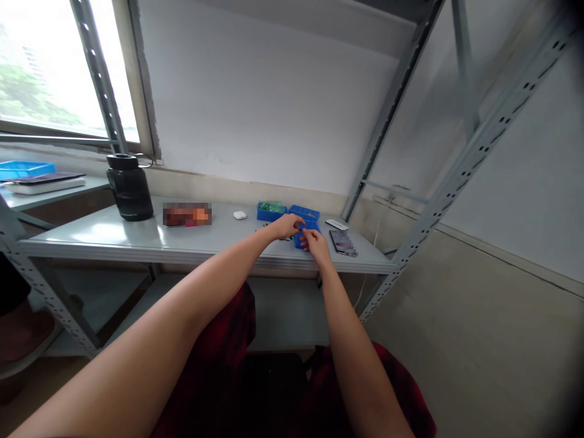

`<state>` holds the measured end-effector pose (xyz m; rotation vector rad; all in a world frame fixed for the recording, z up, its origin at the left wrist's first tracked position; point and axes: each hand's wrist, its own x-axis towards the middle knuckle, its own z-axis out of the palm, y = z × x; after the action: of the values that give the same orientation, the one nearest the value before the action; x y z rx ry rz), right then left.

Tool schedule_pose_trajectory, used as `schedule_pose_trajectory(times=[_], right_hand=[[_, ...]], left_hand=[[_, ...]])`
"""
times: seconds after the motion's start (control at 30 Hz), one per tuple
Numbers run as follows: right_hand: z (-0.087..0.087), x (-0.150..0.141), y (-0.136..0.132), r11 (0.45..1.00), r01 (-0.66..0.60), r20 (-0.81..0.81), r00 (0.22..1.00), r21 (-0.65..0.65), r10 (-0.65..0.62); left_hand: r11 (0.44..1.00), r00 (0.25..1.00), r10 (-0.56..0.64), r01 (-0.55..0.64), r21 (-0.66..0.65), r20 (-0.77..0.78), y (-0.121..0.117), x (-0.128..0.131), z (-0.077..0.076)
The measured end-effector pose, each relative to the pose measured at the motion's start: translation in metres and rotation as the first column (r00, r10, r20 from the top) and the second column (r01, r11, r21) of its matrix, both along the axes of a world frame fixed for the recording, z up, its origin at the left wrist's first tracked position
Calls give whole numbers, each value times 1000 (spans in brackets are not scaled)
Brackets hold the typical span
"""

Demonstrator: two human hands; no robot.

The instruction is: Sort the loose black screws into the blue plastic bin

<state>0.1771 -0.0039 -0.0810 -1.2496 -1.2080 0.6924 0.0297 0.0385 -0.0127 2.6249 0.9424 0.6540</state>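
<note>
My left hand (288,226) and my right hand (314,241) meet over a blue bin (299,242) near the front of the grey shelf. Both have their fingers pinched together, almost touching each other. Whatever lies between the fingertips is too small to make out. Just behind are a blue bin with green packets (271,211) and another blue bin (304,213) with small pieces in it. Several tiny dark pieces (262,229) lie loose on the shelf by my left hand, partly hidden by it.
A black bottle (130,188) stands at the left, with a blurred-out orange-brown item (187,214) beside it. A small white case (239,215) lies mid-shelf. Right of my hands are a phone (342,242) and a white flat object (336,224). Metal posts (392,109) frame the shelf.
</note>
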Motion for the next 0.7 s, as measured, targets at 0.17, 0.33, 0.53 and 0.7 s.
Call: schedule_pose_trajectory(times=[0.17, 0.33, 0.53, 0.7], right_hand=[[-2, -2, 1, 998, -51, 24, 998, -29, 51], [0, 2, -1, 997, -66, 40, 997, -39, 68], [3, 4, -4, 997, -63, -29, 998, -42, 62], [3, 6, -5, 998, -53, -75, 996, -15, 51]], left_hand=[[991, 993, -78, 87, 100, -92, -4, 5, -2], [987, 987, -90, 106, 118, -133, -9, 6, 0], [987, 989, -103, 115, 115, -106, -10, 4, 0], [994, 994, -62, 69, 89, -85, -6, 2, -1]])
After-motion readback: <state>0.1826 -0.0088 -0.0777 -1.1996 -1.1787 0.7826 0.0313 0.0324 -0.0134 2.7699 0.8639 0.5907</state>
